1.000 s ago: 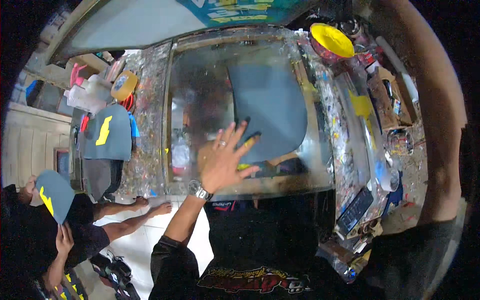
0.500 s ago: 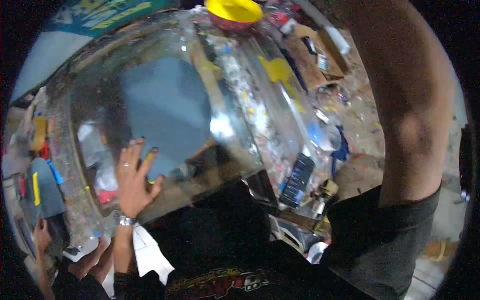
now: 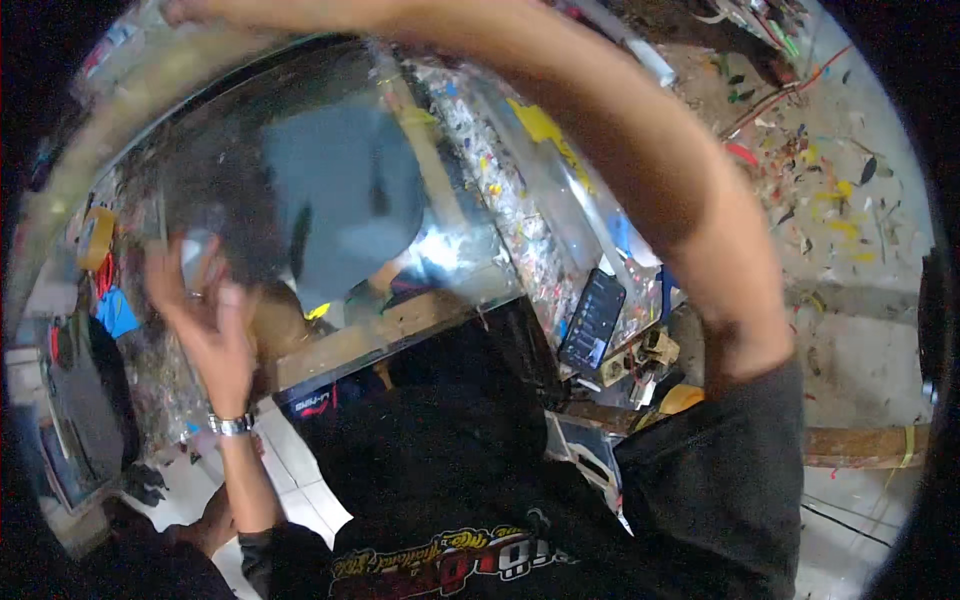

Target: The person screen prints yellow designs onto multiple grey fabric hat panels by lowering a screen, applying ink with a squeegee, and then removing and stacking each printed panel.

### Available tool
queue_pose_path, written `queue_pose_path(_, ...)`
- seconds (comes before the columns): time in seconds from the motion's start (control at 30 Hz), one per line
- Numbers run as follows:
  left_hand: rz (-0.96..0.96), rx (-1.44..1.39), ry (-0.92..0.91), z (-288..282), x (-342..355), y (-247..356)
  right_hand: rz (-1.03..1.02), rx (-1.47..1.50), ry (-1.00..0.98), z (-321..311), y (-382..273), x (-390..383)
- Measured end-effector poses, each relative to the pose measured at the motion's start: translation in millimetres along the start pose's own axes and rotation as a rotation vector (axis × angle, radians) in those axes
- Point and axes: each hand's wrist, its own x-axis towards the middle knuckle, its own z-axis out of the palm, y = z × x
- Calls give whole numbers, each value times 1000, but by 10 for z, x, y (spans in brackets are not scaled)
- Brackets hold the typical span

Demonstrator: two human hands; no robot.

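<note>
My left hand is raised at the left side of a glass-topped table, its fingers apart and blurred, with nothing seen in it. A metal band circles that wrist. My right arm reaches up and across the far side of the glass. At the upper left rim my right hand is smeared and cut off, so its fingers cannot be made out. A blue-grey rectangular patch shows on or under the glass; I cannot tell which. Bright reflections lie on its right side.
A black phone lies on the paint-spattered right ledge, near a yellow patch. At left are a tape roll and a blue piece. Another person's arm shows at lower left. Colourful scraps litter the floor.
My right arm has swung left across the far side of the table. My left hand has lifted off the glass and moved left. The teal printed sheet and yellow bowl no longer show.
</note>
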Motion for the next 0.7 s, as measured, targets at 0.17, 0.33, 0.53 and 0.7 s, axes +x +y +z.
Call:
queue_pose_path(0.17, -579, -538, 466, -364, -72, 108, -199, 136, 160, 927, -175, -1092)
queue_pose_path(0.33, -950, -251, 135, -406, -676, -460, -42, 426, -506, 1257, -96, -1413)
queue_pose_path(0.53, -906, -180, 99, -418, -681, -365, -279, 202, -208, 1724, -253, -1781)
queue_pose_path(0.7, -928, -259, 105, -433, -685, -417, -124, 265, -488, 2243, 339, -633)
